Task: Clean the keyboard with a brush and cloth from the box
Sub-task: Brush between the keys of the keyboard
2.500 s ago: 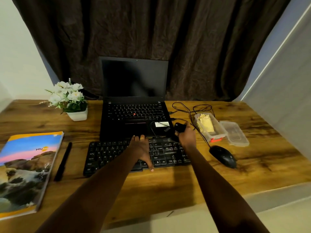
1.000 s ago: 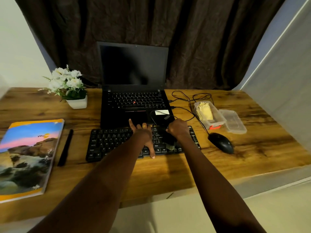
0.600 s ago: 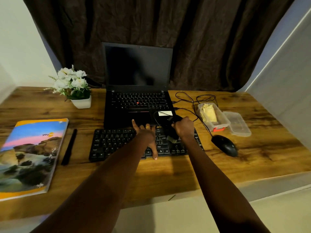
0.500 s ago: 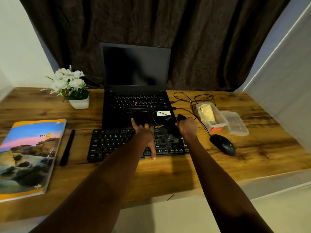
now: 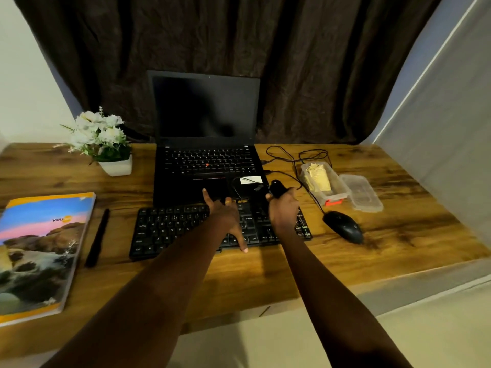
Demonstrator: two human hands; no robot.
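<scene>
A black keyboard (image 5: 170, 229) lies on the wooden desk (image 5: 398, 229) in front of an open laptop (image 5: 207, 155). My left hand (image 5: 225, 216) rests flat on the keyboard's middle, fingers spread. My right hand (image 5: 283, 212) is closed around a black brush (image 5: 276, 187), its dark end poking out above my fingers over the keyboard's right part. A clear plastic box (image 5: 322, 181) with a yellow cloth (image 5: 317, 176) inside stands to the right, its lid (image 5: 362, 192) beside it.
A black mouse (image 5: 342, 225) with its cable sits right of the keyboard. A white flower pot (image 5: 106, 144) stands at the back left. A colourful notebook (image 5: 39, 248) and a black pen (image 5: 97, 237) lie on the left. A grey panel bounds the right side.
My right hand with the brush has shifted back and forth over the keyboard's right part, ending near its far edge. The left hand has stayed on the keys. The camera has moved slightly.
</scene>
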